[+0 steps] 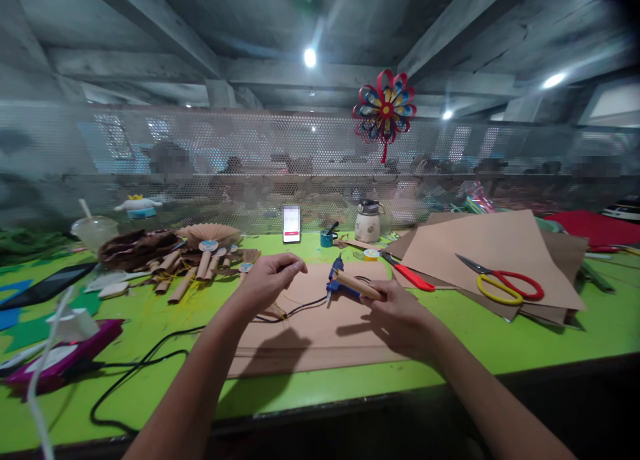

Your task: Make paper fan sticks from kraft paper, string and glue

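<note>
A rolled brown paper tube (360,287) is in my right hand (395,313), which grips its near end between thumb and fingers. Just behind the tube, partly covered by it, is a blue hot glue gun (336,273) with a black cord. My left hand (270,280) hovers to the left over the brown paper sheet (320,347), its fingers curled and pressed together. Whatever they pinch, if anything, is too small to make out. A small piece with yellow strands (277,311) lies beneath that hand.
Paper fans with rolled handles (207,247) lie at the left, near a purple power strip (65,360). Yellow-and-red scissors (500,283) rest on stacked brown paper (480,247) at the right. A phone (291,224) and a bottle (367,223) stand behind.
</note>
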`<state>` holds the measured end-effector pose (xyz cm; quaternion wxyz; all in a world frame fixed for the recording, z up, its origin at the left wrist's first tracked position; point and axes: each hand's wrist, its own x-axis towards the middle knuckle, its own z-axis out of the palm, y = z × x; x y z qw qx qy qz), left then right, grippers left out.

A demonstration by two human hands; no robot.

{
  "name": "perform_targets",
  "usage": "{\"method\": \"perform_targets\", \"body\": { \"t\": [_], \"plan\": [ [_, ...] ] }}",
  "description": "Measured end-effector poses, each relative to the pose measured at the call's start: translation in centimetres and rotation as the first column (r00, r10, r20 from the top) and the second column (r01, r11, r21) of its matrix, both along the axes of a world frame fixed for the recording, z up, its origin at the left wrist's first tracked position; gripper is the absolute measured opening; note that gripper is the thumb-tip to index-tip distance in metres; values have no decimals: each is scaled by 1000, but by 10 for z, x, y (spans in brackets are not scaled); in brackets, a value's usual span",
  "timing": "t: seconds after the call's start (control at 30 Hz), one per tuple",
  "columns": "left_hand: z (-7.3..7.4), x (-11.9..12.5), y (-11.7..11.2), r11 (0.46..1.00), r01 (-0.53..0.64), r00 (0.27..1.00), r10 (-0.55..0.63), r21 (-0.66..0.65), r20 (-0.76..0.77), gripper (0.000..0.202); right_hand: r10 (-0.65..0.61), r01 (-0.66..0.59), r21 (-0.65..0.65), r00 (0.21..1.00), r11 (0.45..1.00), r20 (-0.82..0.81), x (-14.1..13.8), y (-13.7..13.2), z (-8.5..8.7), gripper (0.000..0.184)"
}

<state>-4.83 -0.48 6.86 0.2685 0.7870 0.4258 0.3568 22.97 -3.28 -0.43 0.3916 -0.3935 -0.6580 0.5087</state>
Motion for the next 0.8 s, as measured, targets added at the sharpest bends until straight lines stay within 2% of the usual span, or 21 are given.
{"method": "perform_targets", "body": {
  "t": [0.47, 0.63, 0.8],
  "plan": [
    [-9, -3, 1, 997, -11, 997, 17, -72, 75, 31, -136, 134, 82, 991, 987, 13, -5, -10, 0, 11],
    [-8, -4, -1, 996, -10, 994, 20, -93, 111, 31, -136, 137, 73, 990, 988, -21, -6, -8, 1, 4],
    [-9, -4, -2, 995, -6, 990, 20, -99, 140, 30, -143, 140, 107, 990, 984, 20, -10, -11, 2, 9]
  ]
}}
